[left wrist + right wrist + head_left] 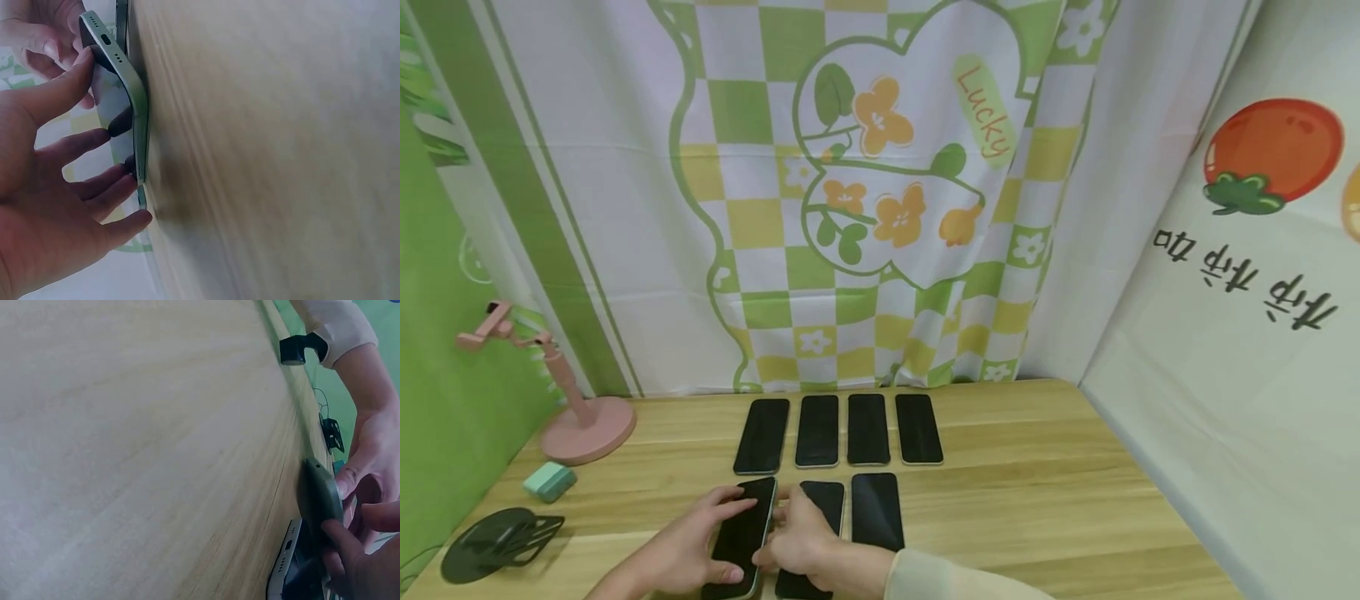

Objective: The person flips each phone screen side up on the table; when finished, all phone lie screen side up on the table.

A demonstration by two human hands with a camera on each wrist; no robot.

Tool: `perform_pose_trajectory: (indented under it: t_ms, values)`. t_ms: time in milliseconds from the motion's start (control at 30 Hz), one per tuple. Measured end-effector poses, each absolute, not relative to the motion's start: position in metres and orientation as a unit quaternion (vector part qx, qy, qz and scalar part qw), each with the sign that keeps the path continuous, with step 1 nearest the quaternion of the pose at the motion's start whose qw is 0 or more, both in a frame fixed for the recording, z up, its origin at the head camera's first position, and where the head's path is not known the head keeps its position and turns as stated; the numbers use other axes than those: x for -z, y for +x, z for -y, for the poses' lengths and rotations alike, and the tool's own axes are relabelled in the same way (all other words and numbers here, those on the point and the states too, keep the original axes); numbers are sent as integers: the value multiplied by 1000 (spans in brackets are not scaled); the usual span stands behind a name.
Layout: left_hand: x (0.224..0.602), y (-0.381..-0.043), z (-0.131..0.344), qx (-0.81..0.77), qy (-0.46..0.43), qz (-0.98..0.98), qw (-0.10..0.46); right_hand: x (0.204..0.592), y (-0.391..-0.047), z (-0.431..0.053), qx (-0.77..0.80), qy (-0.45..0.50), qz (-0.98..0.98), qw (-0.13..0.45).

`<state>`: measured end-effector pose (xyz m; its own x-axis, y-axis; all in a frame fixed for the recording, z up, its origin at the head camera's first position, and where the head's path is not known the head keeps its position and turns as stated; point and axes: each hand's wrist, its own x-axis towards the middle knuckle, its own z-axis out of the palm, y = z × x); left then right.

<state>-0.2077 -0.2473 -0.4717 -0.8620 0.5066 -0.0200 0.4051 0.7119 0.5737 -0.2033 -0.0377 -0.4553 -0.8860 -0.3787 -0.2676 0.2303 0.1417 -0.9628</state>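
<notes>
A black-screened smartphone with a pale green frame (747, 527) is between my two hands, tilted with its right side raised off the table. My left hand (688, 546) rests on its screen, the thumb near the bottom end and the fairly straight fingers spread higher up. From the other side my right hand (801, 537) pinches the right edge, with a fingertip against the back in the right wrist view. Under my right hand and wrist lies a second smartphone (827, 502), partly hidden. To its right is a third smartphone (877, 510), its lower end behind my sleeve.
Several dark smartphones (817, 431) lie in a row farther back on the wooden table (1015, 492). At the left stand a pink phone stand (587, 429), a small teal block (550, 481) and a black stand with a round base (497, 542). A patterned curtain (760, 208) hangs behind.
</notes>
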Motion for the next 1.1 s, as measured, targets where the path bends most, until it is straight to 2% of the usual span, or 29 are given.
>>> perform_pose_trajectory:
  t_ms: [100,333,600,733,867,1100]
  values:
    - [472,-208,246,-283,247,-922,92,456,-201,39,670,-56,-704,230]
    - [474,-206,242,-236,265,-933,52,452,-197,42,662,-68,-710,229]
    - [468,-205,233,-225,242,-941,77,457,-198,39,574,-64,-777,250]
    - [468,-203,231,-207,247,-945,59,471,-204,37,553,-90,-785,265]
    - [465,-203,228,-193,235,-951,53,461,-203,30,544,-93,-788,273]
    - [450,-213,223,-150,232,-957,93,434,-193,1,504,-196,-814,215]
